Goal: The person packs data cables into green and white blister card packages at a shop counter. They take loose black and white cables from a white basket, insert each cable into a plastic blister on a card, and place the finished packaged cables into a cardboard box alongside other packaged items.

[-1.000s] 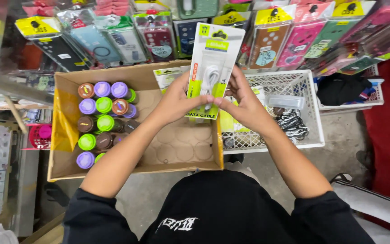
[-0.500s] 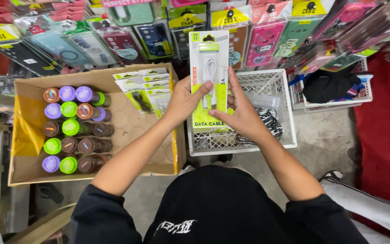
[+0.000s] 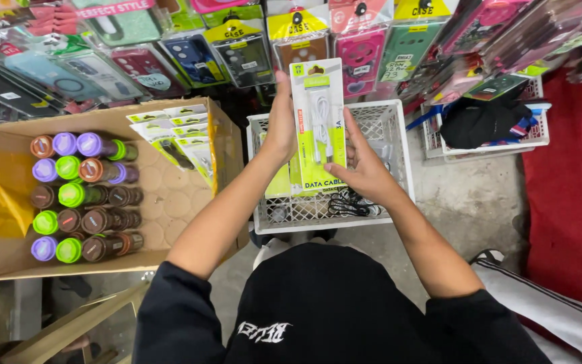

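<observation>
Both my hands hold a flat green and white packet with a white cable upright above a white plastic basket. My left hand grips the packet's left edge, thumb side toward its top. My right hand holds the lower right part, fingers spread on its front. More green packets stand inside the basket behind my hands, and black cords lie on its bottom.
A cardboard box at the left holds several purple, green and brown capped tubes and several packets. Phone cases hang along the back. A second basket with dark cloth is at the right, beside red fabric.
The packet has risen and shifted right relative to the box. My left hand has moved up along its edge, and the view has swung leftward and up.
</observation>
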